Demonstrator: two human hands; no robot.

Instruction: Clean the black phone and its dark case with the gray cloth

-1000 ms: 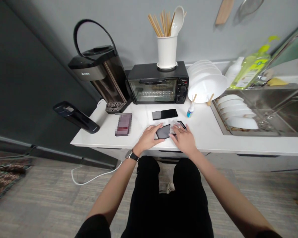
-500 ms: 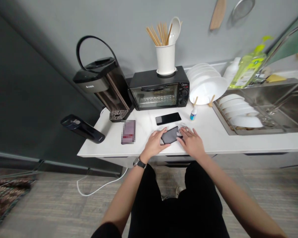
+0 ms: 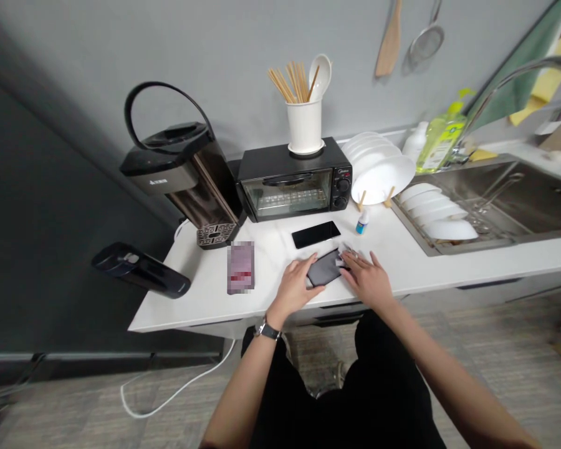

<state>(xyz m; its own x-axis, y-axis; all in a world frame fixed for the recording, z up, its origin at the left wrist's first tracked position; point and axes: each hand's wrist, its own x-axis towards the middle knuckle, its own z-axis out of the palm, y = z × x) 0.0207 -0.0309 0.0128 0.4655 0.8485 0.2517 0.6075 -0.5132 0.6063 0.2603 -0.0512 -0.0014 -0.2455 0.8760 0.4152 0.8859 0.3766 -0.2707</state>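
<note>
My left hand [image 3: 297,285] grips the left end of a dark grey phone case [image 3: 324,268] on the white counter, thumb and fingers on its opposite edges. Fingers of my right hand [image 3: 368,279] press a crumpled white tissue [image 3: 341,257] onto the case's right end. The tissue is partly hidden under the fingers. Just behind the case lies a black phone [image 3: 316,234], screen up. A small white bottle with a blue label [image 3: 362,222] stands to the right of that phone.
A pixelated purple item [image 3: 241,267] and a dark upright bottle [image 3: 140,269] are at left. Behind stand a water dispenser [image 3: 206,187], a toaster oven [image 3: 287,165] topped by a utensil holder [image 3: 305,125], and racked plates [image 3: 383,178]. The sink [image 3: 518,206] is at right.
The view has shifted, so the counter items sit lower in the picture. My left hand still holds the case; my right fingers remain on the tissue at its right end.
</note>
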